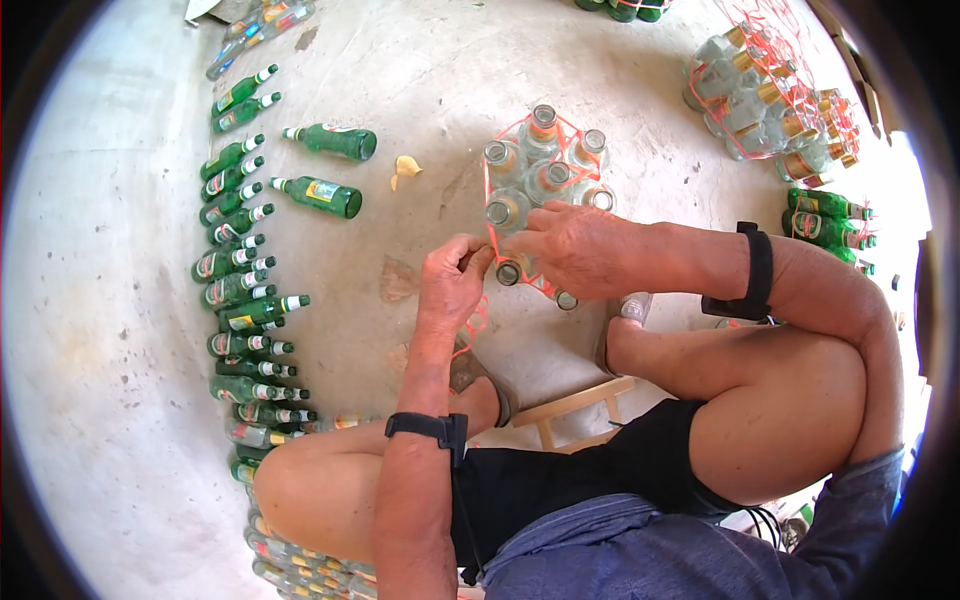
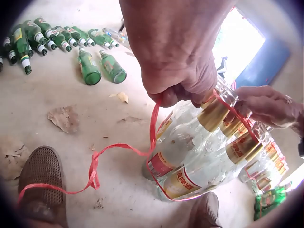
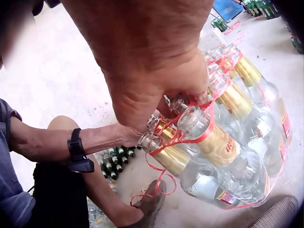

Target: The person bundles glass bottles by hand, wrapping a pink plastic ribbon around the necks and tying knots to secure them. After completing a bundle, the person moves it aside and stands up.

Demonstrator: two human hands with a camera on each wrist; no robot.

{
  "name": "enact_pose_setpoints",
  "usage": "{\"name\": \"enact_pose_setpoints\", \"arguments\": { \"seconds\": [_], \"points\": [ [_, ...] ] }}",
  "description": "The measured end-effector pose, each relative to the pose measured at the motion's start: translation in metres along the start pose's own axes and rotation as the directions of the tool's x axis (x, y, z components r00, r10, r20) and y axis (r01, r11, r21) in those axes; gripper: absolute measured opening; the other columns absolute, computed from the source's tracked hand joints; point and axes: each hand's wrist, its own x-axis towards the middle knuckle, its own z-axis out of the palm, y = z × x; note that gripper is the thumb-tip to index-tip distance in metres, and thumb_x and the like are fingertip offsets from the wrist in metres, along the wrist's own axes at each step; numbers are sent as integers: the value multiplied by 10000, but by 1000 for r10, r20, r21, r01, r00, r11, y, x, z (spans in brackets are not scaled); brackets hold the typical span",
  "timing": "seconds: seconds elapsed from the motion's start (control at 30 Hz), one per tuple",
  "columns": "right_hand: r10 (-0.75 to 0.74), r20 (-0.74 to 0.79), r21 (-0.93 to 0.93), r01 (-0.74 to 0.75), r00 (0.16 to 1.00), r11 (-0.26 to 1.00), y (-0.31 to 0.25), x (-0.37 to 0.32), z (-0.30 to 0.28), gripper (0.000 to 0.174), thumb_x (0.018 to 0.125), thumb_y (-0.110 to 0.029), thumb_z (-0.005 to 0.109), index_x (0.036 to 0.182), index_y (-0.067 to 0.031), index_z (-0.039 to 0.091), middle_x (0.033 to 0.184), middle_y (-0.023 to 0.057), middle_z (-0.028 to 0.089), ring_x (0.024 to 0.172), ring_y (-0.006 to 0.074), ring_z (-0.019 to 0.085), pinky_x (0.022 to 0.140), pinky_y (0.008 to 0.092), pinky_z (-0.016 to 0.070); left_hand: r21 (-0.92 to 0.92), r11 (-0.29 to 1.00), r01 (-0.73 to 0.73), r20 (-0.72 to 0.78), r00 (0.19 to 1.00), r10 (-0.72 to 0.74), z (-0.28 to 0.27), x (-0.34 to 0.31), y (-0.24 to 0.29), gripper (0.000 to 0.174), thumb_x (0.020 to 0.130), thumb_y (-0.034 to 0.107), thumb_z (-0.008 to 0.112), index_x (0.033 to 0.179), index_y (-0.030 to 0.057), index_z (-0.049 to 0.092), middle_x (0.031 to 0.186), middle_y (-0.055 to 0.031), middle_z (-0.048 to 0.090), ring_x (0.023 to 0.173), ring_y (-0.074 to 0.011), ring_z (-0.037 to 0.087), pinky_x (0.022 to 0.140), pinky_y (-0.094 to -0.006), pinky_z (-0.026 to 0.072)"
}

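A cluster of clear glass bottles (image 2: 190, 142) with gold neck foil stands upright on the floor between the feet, bound by red plastic string (image 2: 153, 126). At the near left side of the cluster, my left hand (image 1: 452, 282) pinches the string, whose loose tail hangs down toward the shoe. My right hand (image 1: 580, 248) reaches over the bottle necks from the right, its curled fingers gripping the string among them. In the right wrist view, string loops around the bottle necks (image 3: 194, 124); the hand partly hides the fingertips.
Green bottles (image 1: 235, 263) lie in a long row along the left wall, with two loose green bottles (image 1: 330, 197) beside it. Tied clear bottles (image 1: 745, 95) stand at the far right, near more green ones (image 1: 825, 205). A wooden stool (image 1: 570, 402) is below the legs.
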Motion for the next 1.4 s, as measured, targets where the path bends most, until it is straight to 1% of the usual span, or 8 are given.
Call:
{"name": "enact_pose_setpoints", "arguments": {
  "seconds": [0.13, 0.27, 0.33, 0.43, 0.53, 0.73, 1.13, 1.4],
  "points": [
    [300, 103, 334, -317, 948, 888, -1, 11, 6, 411, 890, 12, 571, 1280, -91, 650, 1028, 146, 637, 977, 335, 642, 848, 444, 545, -32, 998, 63, 5, 998, -63, 5, 0, -7, 118, 967, 93, 747, 1019, -7, 780, 743, 7, 694, 672, -45, 575, 604, -244, 468],
    [335, 319, 572, -462, 887, 678, 7, 20, -2, 457, 893, 32, 522, 1300, -113, 671, 969, 135, 650, 907, 262, 654, 818, 409, 537, -165, 954, 250, 39, 968, -247, 12, 1, -2, 158, 987, 138, 745, 1030, -8, 783, 757, 16, 696, 678, -39, 572, 600, -244, 466],
    [315, 422, 605, -522, 850, 601, 11, 22, -5, 469, 894, 31, 519, 1317, -104, 671, 956, 131, 651, 858, 227, 642, 797, 394, 530, -159, 956, 248, 48, 969, -244, 13, 4, -2, 174, 993, 153, 741, 1030, -12, 782, 761, 22, 691, 678, -32, 565, 594, -239, 460],
    [238, 258, 612, -349, 936, 710, 14, 21, 0, 533, 884, 28, 465, 1314, -190, 691, 831, 179, 650, 714, 264, 639, 678, 421, 522, -211, 944, 253, 19, 967, -254, 19, 8, 3, 166, 984, 132, 736, 970, -29, 774, 704, 30, 637, 633, -34, 507, 543, -252, 398],
    [238, 266, 571, -351, 934, 742, 17, 23, 6, 491, 889, 21, 488, 1285, -178, 699, 848, 193, 668, 742, 302, 667, 683, 442, 526, -224, 935, 275, 12, 960, -279, 19, 12, 8, 171, 974, 124, 741, 938, -40, 771, 682, 27, 625, 617, -38, 493, 530, -256, 386],
    [249, 189, 162, -280, 950, 946, 2, 24, 7, 201, 916, -47, 636, 1116, -58, 636, 921, 171, 638, 941, 363, 682, 804, 472, 547, -313, 927, 207, -2, 976, -219, 27, 18, -9, 176, 955, 128, 760, 920, -45, 772, 699, 17, 662, 636, -42, 531, 561, -249, 437],
    [102, 16, -77, -101, 995, 992, -3, 17, -7, 121, 834, -65, 678, 946, -24, 658, 884, 150, 658, 899, 339, 674, 789, 448, 567, -271, 941, 201, 42, 980, -197, 24, 18, -3, 176, 940, 150, 797, 919, -24, 780, 718, 53, 653, 640, -14, 509, 536, -232, 397],
    [39, -80, 114, -30, 996, 993, 3, 17, -22, 82, 865, -115, 687, 885, -46, 646, 841, 134, 638, 880, 346, 663, 745, 471, 553, -326, 906, 270, 117, 962, -245, 21, 19, 1, 213, 930, 196, 831, 897, -8, 779, 748, 54, 662, 655, -20, 503, 548, -241, 401]
  ]
}}
